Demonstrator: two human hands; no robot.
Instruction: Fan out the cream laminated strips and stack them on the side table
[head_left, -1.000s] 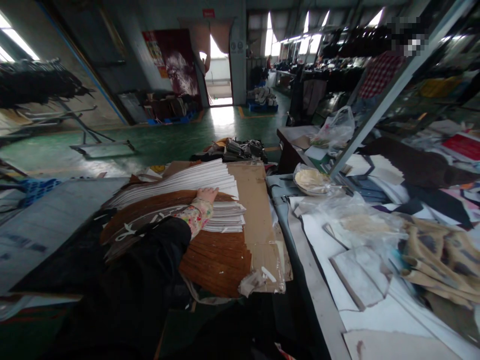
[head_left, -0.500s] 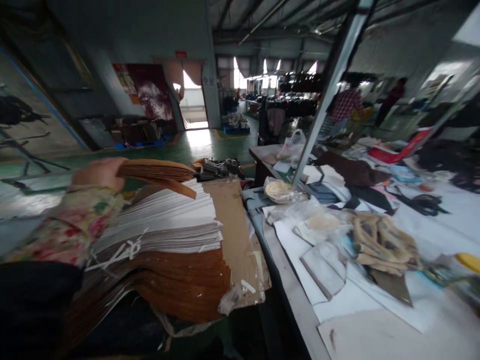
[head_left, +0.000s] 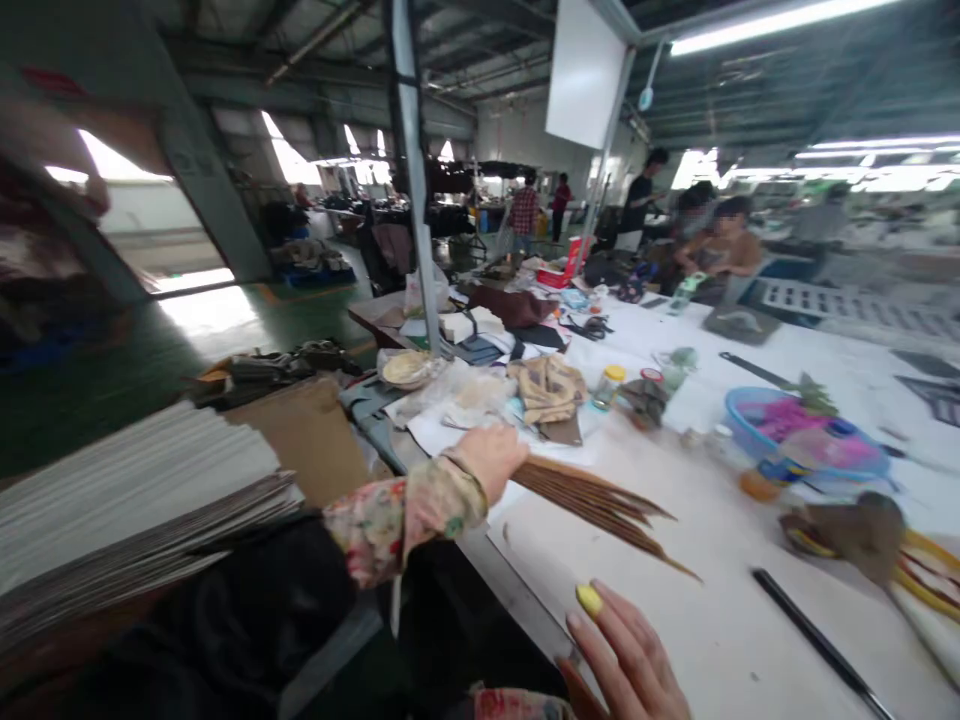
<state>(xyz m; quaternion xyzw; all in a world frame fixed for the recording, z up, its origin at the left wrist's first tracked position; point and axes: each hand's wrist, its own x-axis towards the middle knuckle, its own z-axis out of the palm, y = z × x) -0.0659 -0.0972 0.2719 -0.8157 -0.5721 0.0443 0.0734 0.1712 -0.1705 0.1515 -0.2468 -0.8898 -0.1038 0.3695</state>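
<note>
Your left hand (head_left: 491,462) is reaching across the middle of the frame, and its fingers are closing around one end of a fanned bundle of thin brown strips (head_left: 592,500). The bundle is pointing toward the right of the frame, its loose ends spreading apart over a large pale flat sheet (head_left: 555,565) on the worktable; whether those ends are touching the sheet, you cannot tell from this angle. Your right hand (head_left: 637,665) is showing at the bottom edge, just right of centre, with its fingers extending, slightly apart, and gripping nothing that shows. One of its fingers is wearing a small bright-yellow fingertip cover (head_left: 589,600).

At the lower left, a thick layered stack of white sheets (head_left: 150,480) is lying beside a flat piece of brown cardboard (head_left: 300,435). Beyond your left hand, a crumpled clear plastic bag (head_left: 469,392) and a rumpled tan cloth with dark patches (head_left: 551,385) are resting near the centre of the frame, and a glass jar with a yellow lid (head_left: 609,390) is standing just right of the cloth. A round light-blue plastic basket (head_left: 744,432) is sitting toward the right, holding pink material. At the lower right, a long slim black tool (head_left: 814,630) is lying on the table, well apart from the bundle.
</note>
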